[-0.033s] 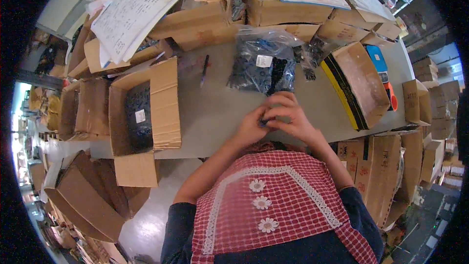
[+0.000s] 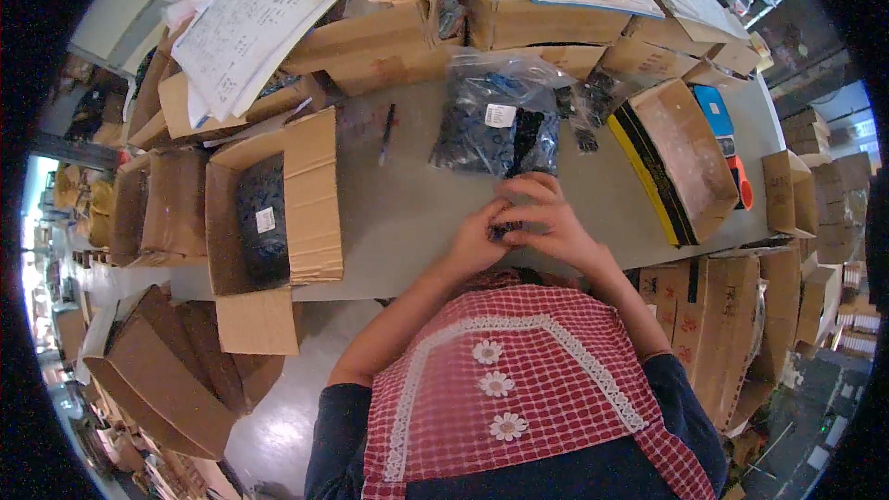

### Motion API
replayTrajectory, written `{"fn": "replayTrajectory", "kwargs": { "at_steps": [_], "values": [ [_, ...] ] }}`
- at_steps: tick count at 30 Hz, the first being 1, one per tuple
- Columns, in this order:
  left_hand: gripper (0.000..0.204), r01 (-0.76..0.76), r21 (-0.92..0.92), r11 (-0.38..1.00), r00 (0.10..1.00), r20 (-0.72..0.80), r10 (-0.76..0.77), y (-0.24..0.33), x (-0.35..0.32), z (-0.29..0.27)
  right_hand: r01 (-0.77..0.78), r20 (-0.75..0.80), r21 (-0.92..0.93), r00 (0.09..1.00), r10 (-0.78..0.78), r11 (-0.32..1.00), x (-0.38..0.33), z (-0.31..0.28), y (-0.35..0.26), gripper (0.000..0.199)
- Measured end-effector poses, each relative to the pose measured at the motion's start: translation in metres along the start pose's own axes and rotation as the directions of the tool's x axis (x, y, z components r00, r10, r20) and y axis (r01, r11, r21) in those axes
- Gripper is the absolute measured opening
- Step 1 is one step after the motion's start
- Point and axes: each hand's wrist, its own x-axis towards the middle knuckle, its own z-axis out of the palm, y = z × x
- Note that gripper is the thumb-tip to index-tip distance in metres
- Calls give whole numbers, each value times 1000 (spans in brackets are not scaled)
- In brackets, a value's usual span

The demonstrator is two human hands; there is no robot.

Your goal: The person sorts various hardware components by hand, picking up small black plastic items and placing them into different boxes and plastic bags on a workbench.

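My left hand [image 2: 478, 239] and my right hand [image 2: 548, 222] meet close to the table's front edge. Their fingers close round a small dark piece [image 2: 503, 230], mostly covered, whose kind I cannot make out. Just beyond the fingertips lies a clear plastic bag [image 2: 472, 134] full of black parts, with a white label on it. A strip of small black pieces [image 2: 526, 139] rests on the bag's right part and runs toward my right hand.
An open carton [image 2: 315, 194] with a labelled dark bag inside stands on the left. To the right is a shallow yellow-and-black-edged box [image 2: 653, 171] beside a blue-and-orange tool [image 2: 713, 111]. A pen [image 2: 388, 134] lies on the table. Cartons and papers [image 2: 255, 32] line the back.
The fingers of my right hand have shifted slightly left over the left hand, and a little more of the dark piece shows between them. Everything else stays put.
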Motion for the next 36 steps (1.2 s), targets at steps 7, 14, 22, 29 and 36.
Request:
{"fn": "replayTrajectory", "kwargs": {
  "at_steps": [7,14,22,29,36],
  "values": [
    [37,56,88,995,998,-4,-56,-19,4,1,-535,-203,14,826,526,845,-15,-9,51,27],
    [41,102,96,990,993,58,-107,-16,4,-4,-468,-71,-504,860,505,726,-20,26,64,23],
    [41,74,-173,982,993,106,-56,-38,3,-13,-315,-38,-689,915,401,653,-17,56,82,28],
    [35,77,-285,955,996,61,-62,-30,-5,-12,-564,4,-43,825,565,824,-27,17,74,25],
    [37,43,-175,984,999,36,-37,-29,-3,-13,-732,-36,138,670,742,667,-37,14,81,24]
  ]
}}
